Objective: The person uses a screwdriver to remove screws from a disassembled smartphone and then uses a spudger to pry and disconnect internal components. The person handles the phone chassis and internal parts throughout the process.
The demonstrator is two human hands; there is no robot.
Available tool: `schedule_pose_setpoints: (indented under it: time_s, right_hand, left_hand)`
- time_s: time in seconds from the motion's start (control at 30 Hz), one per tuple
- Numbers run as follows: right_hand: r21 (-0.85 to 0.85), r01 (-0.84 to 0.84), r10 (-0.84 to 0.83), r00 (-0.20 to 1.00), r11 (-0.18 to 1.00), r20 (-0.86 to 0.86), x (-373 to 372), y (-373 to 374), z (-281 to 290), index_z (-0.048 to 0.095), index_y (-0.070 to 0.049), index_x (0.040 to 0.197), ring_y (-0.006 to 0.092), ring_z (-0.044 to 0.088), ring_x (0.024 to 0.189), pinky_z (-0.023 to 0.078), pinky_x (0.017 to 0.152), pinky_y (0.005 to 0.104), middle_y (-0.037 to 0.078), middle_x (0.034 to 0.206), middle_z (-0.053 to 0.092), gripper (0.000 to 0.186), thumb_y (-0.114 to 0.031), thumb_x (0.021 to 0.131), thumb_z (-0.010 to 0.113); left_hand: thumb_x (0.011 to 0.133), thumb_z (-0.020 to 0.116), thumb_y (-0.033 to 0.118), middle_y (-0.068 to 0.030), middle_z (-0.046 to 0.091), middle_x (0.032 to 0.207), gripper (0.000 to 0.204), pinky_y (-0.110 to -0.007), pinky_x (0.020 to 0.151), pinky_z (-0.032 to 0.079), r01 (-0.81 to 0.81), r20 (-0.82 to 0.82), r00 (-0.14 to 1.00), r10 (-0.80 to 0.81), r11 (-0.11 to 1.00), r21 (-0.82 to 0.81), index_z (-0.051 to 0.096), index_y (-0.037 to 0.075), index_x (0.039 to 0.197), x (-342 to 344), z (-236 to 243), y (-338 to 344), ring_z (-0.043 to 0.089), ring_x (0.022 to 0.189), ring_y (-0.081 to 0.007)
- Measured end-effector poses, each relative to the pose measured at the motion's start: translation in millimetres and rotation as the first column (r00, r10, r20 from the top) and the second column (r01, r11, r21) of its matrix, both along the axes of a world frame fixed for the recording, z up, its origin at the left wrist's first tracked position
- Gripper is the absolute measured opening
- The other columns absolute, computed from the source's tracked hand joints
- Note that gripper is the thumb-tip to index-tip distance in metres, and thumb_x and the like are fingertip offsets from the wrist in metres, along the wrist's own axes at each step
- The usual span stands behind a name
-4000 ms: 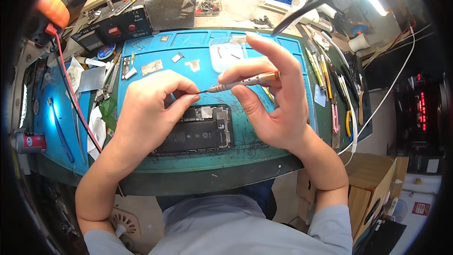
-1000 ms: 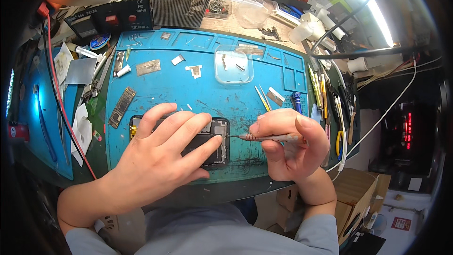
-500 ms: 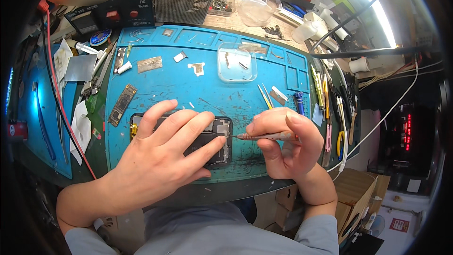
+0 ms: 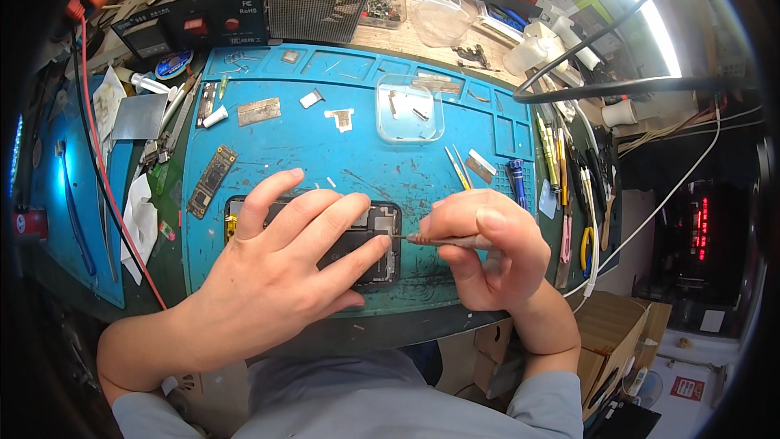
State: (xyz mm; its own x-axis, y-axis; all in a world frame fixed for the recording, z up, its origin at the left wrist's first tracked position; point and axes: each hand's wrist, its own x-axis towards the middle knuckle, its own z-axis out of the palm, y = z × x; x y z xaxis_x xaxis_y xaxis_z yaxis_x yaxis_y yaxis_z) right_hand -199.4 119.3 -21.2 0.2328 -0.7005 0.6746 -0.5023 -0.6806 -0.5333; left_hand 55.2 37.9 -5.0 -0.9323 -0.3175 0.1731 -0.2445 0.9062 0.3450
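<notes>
An opened phone (image 4: 383,220) lies on the blue work mat (image 4: 301,142), its dark inside and metal parts facing up. Across it rests my left hand (image 4: 284,252), fingers spread, covering much of the phone. The left index or middle fingertips touch near its right end; the exact contact is partly hidden. My right hand (image 4: 508,256) pinches a slim hand tool (image 4: 447,241) with a thin metal tip, held nearly level. That tip meets the phone's right end, beside a left fingertip. Whether it is a screwdriver or a pick, I cannot tell.
A circuit board (image 4: 213,181) lies left of the phone. Beyond it are a clear plastic box (image 4: 410,110) with small parts, and tweezers (image 4: 459,167). A blue tool (image 4: 517,179) and several pens and pliers line the right. A black cable (image 4: 601,91) hangs at upper right.
My right hand has tilted slightly and the tool's rear end has shifted, its tip staying at the phone's right end. My left hand stays put. The black cable's loop sits further left.
</notes>
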Motion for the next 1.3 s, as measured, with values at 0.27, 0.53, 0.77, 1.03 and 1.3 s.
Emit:
schedule_pose_setpoints:
  time_s: [0.27,0.53,0.77,1.03,1.3]
  right_hand:
    - [0.024,-0.014,0.017,0.993,1.000,-0.115,4,-1,14,0.073,0.002,0.118,0.0298,0.075,0.080,0.062,0.072,0.0385,0.016,0.096,0.075,0.040,0.003,0.077,0.072]
    - [0.105,0.060,-0.065,0.997,0.993,0.040,19,-5,27,0.074,-0.001,0.122,0.0283,0.076,0.083,0.061,0.068,0.0359,0.015,0.101,0.077,0.044,0.004,0.078,0.071]
    - [0.140,-0.046,0.066,0.987,0.989,-0.145,9,-6,39,0.062,-0.003,0.131,0.0314,0.077,0.087,0.063,0.069,0.0388,0.018,0.102,0.077,0.046,0.001,0.087,0.074]
    - [0.157,0.124,-0.111,0.990,0.980,-0.087,16,4,37,0.071,0.000,0.129,0.0285,0.075,0.085,0.061,0.069,0.0352,0.019,0.107,0.076,0.050,0.005,0.080,0.080]
    - [0.172,0.116,-0.079,0.975,0.978,-0.206,12,7,39,0.055,0.000,0.139,0.0319,0.077,0.094,0.068,0.076,0.0388,0.024,0.117,0.072,0.054,-0.001,0.090,0.079]
  left_hand:
    - [0.076,0.083,0.038,-0.0088,0.056,0.141,0.060,-0.056,0.119,0.028,0.001,-0.012,1.000,-0.001,1.000,-0.005,0.069,0.018,0.131,0,-2,0,0.053,0.130,-0.0259]
    - [0.074,0.085,0.039,-0.0098,0.057,0.141,0.053,-0.057,0.119,0.028,-0.005,-0.032,0.999,0.005,1.000,-0.016,0.071,0.016,0.121,-1,-4,0,0.053,0.130,-0.0267]
    - [0.074,0.085,0.038,-0.0097,0.058,0.139,0.050,-0.057,0.119,0.028,-0.022,-0.050,0.999,0.022,1.000,-0.001,0.072,0.016,0.116,-1,-3,1,0.055,0.128,-0.0264]
    - [0.072,0.083,0.039,-0.0078,0.058,0.139,0.061,-0.057,0.119,0.029,-0.002,-0.038,0.999,0.002,1.000,-0.012,0.070,0.017,0.127,0,-3,0,0.056,0.127,-0.0255]
    - [0.072,0.084,0.040,-0.0091,0.060,0.136,0.061,-0.056,0.117,0.032,0.016,-0.056,0.998,-0.018,0.999,-0.031,0.069,0.012,0.124,-1,0,-5,0.059,0.123,-0.0261]
